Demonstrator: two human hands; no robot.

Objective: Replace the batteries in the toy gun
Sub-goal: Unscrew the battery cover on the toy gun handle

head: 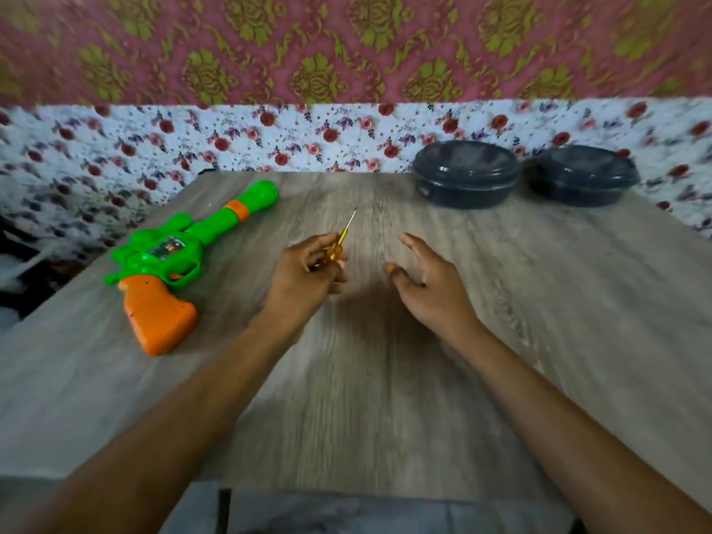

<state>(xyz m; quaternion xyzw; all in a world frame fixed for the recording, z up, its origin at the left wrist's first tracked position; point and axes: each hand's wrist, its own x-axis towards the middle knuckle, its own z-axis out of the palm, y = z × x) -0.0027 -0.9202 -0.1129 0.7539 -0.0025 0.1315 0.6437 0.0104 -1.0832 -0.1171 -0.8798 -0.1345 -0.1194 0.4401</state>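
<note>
Two dark round containers, one (466, 179) just beside the other (581, 178), possibly lidded, sit at the far edge of a grey wood-grain table (385, 398). Behind lies a rose-print cloth (269, 134), then a pink fabric with gold motifs (346, 44).

Home room: wood-grain table (385, 379), floral bedsheet (269, 136) behind, pink patterned cloth (346, 44), two dark bowls (466, 179).

Soft, even indoor light fills the scene, neither bright nor harsh. A diffuse shadow pools on the desk (370, 379) beneath and between the left hand (304, 275) and the right hand (427, 287). Motion blur smears the patterned cloth (346, 44) at the top and the forearms below. The screwdriver (339, 246) gripped by the left hand looks sharper. Wide-angle distortion bows the desk's edges. A faint sheen marks the rim of a dark bowl (466, 169).
</note>
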